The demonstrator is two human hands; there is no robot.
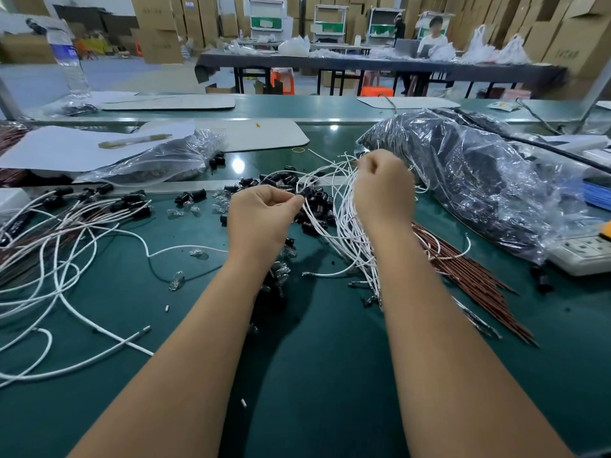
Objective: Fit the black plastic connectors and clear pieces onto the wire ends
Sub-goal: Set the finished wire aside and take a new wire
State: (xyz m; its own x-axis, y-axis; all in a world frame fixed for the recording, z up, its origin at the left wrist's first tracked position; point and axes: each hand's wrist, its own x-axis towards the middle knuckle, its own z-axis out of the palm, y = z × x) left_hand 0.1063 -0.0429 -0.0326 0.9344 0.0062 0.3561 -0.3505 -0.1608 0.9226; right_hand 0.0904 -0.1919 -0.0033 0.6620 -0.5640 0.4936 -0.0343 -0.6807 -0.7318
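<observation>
Centrally, a black plastic connector (pixel 305 192) sits pinched between the thumb and fingertips of the left hand (pixel 261 216), fingers curled nearly closed around it, with a white wire running down from it. Just beside it, the right hand (pixel 383 185) is balled into a loose fist, gripping the upper ends of a bundle of white wires (pixel 352 233) whose strands fan down to the green work table (pixel 314 358). Beneath and behind both hands lies a scattered heap of loose black connectors (pixel 319 206), and small clear pieces (pixel 177 280) are strewn across the table nearby. To the left, finished wires with black connectors fitted (pixel 132 203) lie in a tangle of white and brown leads. A sheaf of reddish-brown wires (pixel 463 269) stretches out to the right of the right forearm. Farther off, a clear bag of parts (pixel 158 165) rests on the left, a large crumpled plastic bag of dark parts (pixel 463 173) bulks on the right, and a white power strip (pixel 585 252) sits at the table's right edge.
</observation>
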